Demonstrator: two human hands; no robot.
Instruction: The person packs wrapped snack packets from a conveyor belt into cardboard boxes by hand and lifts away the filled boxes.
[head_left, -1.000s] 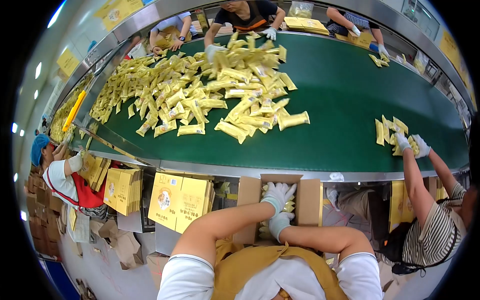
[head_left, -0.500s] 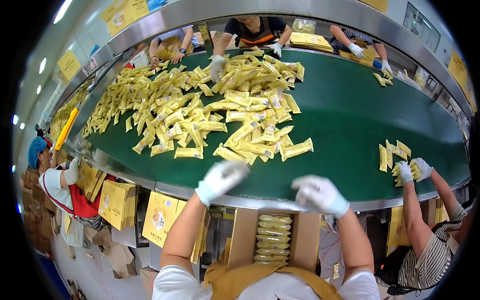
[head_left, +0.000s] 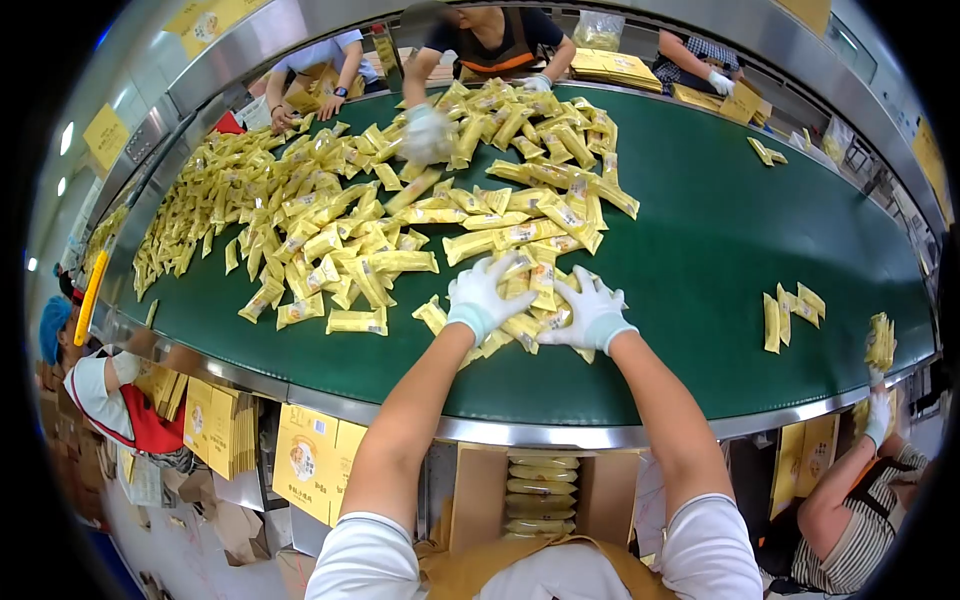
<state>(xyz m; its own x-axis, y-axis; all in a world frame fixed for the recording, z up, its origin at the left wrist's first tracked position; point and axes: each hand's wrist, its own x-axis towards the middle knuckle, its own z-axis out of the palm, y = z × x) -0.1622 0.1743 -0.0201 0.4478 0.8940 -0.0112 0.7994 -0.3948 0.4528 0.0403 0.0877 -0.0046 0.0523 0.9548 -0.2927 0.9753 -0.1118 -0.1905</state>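
Many yellow snack packets point(head_left: 360, 263) lie heaped on the green conveyor belt point(head_left: 700, 250). My left hand point(head_left: 486, 296), in a white glove, rests on the near edge of the heap with its fingers spread. Across from it, my right hand point(head_left: 590, 312), gloved too, spreads its fingers against the right side of the same packets. A few packets point(head_left: 541, 283) lie between the two hands, still on the belt. Parts of these are hidden under my fingers. Below the belt edge, right in front of me, an open cardboard box point(head_left: 478, 497) holds a stack of packets point(head_left: 541, 487).
A metal rail point(head_left: 520, 434) edges the belt. Flat yellow cartons point(head_left: 312, 455) stand at my left. A co-worker's gloved hand point(head_left: 427, 135) reaches into the heap opposite. At the right, another co-worker lifts a packet bundle point(head_left: 880, 342) near several loose packets point(head_left: 785, 312).
Both my hands have moved forward from above the belt's near edge onto the heap and closed in around some packets. The co-worker at the right has raised a bundle off the belt.
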